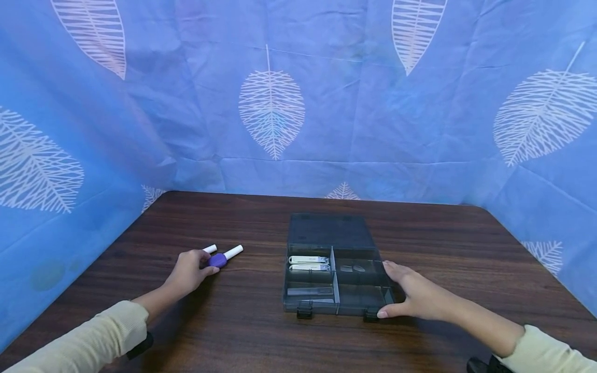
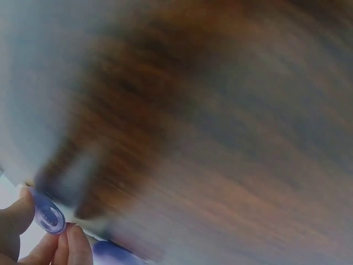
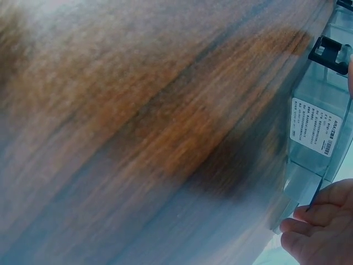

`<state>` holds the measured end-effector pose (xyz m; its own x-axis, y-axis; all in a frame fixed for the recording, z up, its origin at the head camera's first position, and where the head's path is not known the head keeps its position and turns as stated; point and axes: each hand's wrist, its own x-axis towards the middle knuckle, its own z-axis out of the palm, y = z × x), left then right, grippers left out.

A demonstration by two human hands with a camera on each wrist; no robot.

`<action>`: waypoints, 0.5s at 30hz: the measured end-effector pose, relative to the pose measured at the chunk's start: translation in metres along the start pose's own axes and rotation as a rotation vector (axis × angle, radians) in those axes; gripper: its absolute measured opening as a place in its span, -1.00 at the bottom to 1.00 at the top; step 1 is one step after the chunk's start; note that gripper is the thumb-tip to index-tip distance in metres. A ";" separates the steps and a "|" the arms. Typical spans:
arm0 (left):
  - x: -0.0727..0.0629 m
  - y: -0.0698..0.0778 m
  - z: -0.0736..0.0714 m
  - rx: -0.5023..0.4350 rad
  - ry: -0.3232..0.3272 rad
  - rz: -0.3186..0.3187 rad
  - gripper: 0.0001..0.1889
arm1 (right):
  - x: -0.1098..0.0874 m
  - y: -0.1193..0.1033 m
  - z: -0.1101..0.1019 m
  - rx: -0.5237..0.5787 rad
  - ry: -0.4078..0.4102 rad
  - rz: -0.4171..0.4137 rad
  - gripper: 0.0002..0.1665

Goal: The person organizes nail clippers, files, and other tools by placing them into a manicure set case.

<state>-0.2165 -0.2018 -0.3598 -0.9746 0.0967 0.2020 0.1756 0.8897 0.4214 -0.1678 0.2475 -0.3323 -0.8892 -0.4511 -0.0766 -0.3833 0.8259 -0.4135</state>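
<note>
**Purple bottle pinched on the left, divided box gripped on the right**

The tabletop [image 1: 261, 331] spreads beneath both hands. The dark, see-through divided box [image 1: 361, 295] sits between them, just inside the right hand [image 1: 415, 295], its lid [image 1: 328, 228] folded back away from the person. That hand straddles the near right corner, thumb at the front, fingers along the side.

The left hand [image 1: 186, 272] pinches the purple bottle [image 1: 217, 260] by its rounded body, between thumb and fingers. Its long axis slants: white cap [image 1: 233, 252] away from the hand and to the right, base back toward the palm (whether it is raised off the tabletop, I cannot tell). It should be light, stiff and rather slippery, perhaps breakable if it is glass; the broad body looks a surer hold than the slim cap.

A second white cap [image 1: 211, 248] shows just beyond the left fingers, pointing much the same way. Slimmest are two nail clippers [image 1: 309, 267], lying in a compartment between the hands.
</note>
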 end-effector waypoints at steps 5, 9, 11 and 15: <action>0.000 0.002 -0.002 -0.007 0.001 0.016 -0.68 | 0.000 0.000 0.000 0.003 -0.002 -0.003 0.29; -0.001 0.005 -0.003 -0.027 0.006 0.032 -0.64 | 0.000 0.000 -0.001 -0.001 0.001 -0.006 0.30; -0.002 0.006 -0.003 -0.040 0.012 0.040 -0.63 | -0.001 0.000 -0.001 0.000 0.000 -0.004 0.30; -0.003 0.006 -0.002 -0.074 0.039 0.082 -0.66 | -0.001 0.000 -0.001 0.007 -0.002 -0.001 0.30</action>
<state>-0.2121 -0.1976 -0.3562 -0.9507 0.1490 0.2719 0.2656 0.8441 0.4659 -0.1673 0.2485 -0.3317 -0.8883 -0.4525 -0.0779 -0.3823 0.8229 -0.4203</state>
